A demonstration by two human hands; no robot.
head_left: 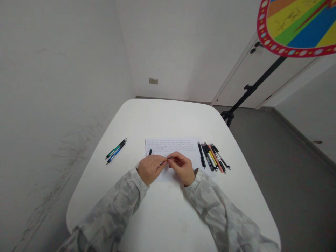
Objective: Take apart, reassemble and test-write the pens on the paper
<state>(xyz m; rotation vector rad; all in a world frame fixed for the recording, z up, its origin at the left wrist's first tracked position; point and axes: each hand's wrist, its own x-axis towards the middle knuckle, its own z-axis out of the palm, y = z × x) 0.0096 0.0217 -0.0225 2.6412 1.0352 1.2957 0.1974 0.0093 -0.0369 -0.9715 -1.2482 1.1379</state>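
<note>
Over a sheet of paper with lines of writing (168, 144), my two hands meet at the fingertips. My left hand (150, 169) is closed in a pinch, and my right hand (182, 168) pinches from the other side with curled fingers. Something thin and small shows between them, mostly covered by the fingers; its kind cannot be told. A dark pen-like end (150, 152) sticks out behind my left knuckles; whether it is held or lies on the paper is hidden.
A green pen (115, 149) and a blue pen (116, 153) lie at the left of the white table (170, 119). Several pens (213, 157) lie together right of the paper. Beyond the table stand a black tripod (249, 91) and a colourful wheel (296, 31); walls surround the left and back.
</note>
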